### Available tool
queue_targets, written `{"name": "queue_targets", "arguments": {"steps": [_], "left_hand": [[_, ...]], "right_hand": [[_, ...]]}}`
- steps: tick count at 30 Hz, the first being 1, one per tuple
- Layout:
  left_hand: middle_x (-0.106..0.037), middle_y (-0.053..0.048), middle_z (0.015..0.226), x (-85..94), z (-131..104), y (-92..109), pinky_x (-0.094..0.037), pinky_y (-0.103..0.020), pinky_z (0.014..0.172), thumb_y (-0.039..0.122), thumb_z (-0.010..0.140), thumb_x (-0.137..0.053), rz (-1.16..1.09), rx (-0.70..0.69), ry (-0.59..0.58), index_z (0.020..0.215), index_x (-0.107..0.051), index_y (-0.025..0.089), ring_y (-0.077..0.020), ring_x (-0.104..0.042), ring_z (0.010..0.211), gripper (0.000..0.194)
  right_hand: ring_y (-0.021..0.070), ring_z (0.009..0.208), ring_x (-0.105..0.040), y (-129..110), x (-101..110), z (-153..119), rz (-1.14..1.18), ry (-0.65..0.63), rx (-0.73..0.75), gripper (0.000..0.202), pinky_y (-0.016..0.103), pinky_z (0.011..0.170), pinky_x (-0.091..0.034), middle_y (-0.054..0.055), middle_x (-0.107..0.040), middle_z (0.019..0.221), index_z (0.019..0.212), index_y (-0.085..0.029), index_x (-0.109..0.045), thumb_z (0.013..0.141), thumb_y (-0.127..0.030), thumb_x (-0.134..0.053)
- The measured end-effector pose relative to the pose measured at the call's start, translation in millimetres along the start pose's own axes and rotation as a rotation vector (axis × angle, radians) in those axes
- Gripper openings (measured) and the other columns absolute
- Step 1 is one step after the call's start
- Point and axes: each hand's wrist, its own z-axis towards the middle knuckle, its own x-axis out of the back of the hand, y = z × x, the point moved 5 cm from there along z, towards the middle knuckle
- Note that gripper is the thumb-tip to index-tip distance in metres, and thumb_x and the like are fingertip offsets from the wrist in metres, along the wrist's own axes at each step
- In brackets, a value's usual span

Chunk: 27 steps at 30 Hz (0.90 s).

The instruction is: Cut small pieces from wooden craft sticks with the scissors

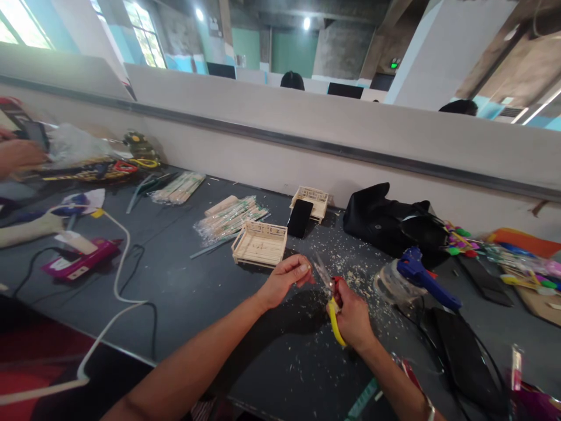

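My right hand (353, 316) grips a pair of scissors (333, 313) with yellow and red handles, blades pointing up and left. Close to the blade tips, my left hand (289, 278) is closed in a pinch; what sits between its fingertips is too small to name. Just beyond the left hand stands a small wooden tray-like model (259, 244) with low railings. A second railed wooden model (319, 199) is farther back, and a black phone (300, 218) leans against it. Pale wood chips (350, 263) are scattered around the scissors.
Plastic-wrapped wooden sticks (234, 219) lie left of the models. A blue glue gun (427, 278) rests on a clear tub at right, near a black bag (388, 219). A magenta power strip (83, 257) with a white cable lies left. Another person's hand (20, 156) is at far left.
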Motion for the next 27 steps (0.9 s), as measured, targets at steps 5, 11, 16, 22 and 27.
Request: {"name": "queue_targets", "arguments": {"steps": [5, 11, 16, 22, 27], "left_hand": [[-0.051, 0.001, 0.064, 0.2, -1, -2, -0.032, -0.023, 0.054, 0.042, 0.073, -0.068, -0.025, 0.024, -0.087, 0.069, -0.058, 0.013, -0.008, -0.042, 0.055, 0.031], [-0.047, 0.002, 0.059, 2.1, -2, -4, -0.027, -0.023, 0.052, 0.046, 0.07, -0.07, -0.007, 0.063, -0.103, 0.064, -0.057, 0.013, -0.0076, -0.037, 0.053, 0.036], [-0.047, 0.002, 0.059, 3.3, -2, -5, -0.024, -0.023, 0.05, 0.046, 0.067, -0.073, -0.032, 0.076, -0.098, 0.062, -0.057, 0.012, -0.0066, -0.035, 0.052, 0.038], [-0.055, -0.001, 0.066, 7.2, -2, -5, -0.029, -0.022, 0.053, 0.042, 0.064, -0.075, -0.011, 0.105, -0.095, 0.066, -0.063, 0.011, -0.0085, -0.042, 0.057, 0.034], [-0.057, -0.002, 0.067, 7.5, -2, 0, -0.034, -0.023, 0.059, 0.04, 0.064, -0.076, 0.014, 0.062, -0.113, 0.064, -0.063, 0.012, -0.0108, -0.048, 0.062, 0.031]], "right_hand": [[0.0153, 0.057, -0.058, -5, -5, -3, -0.106, -0.093, 0.033, 0.022, 0.022, 0.053, -0.033, -0.001, -0.062, 0.065, 0.08, -0.022, -0.05, 0.059, -0.014, -0.049], [0.0142, 0.055, -0.055, -8, -3, -3, -0.133, -0.11, 0.068, 0.024, 0.022, 0.053, -0.031, -0.002, -0.059, 0.062, 0.08, -0.022, -0.049, 0.058, -0.013, -0.049], [0.0153, 0.056, -0.055, -11, -2, -3, -0.164, -0.123, 0.063, 0.025, 0.023, 0.053, -0.03, -0.001, -0.059, 0.063, 0.08, -0.022, -0.047, 0.057, -0.013, -0.048], [0.015, 0.056, -0.054, -15, -1, -3, -0.176, -0.102, 0.104, 0.023, 0.023, 0.053, -0.028, -0.001, -0.057, 0.062, 0.076, -0.022, -0.044, 0.056, -0.014, -0.048], [0.0139, 0.053, -0.052, -14, -3, -4, -0.137, -0.126, 0.114, 0.019, 0.023, 0.052, -0.028, -0.002, -0.056, 0.06, 0.076, -0.022, -0.044, 0.058, -0.016, -0.047]]}}
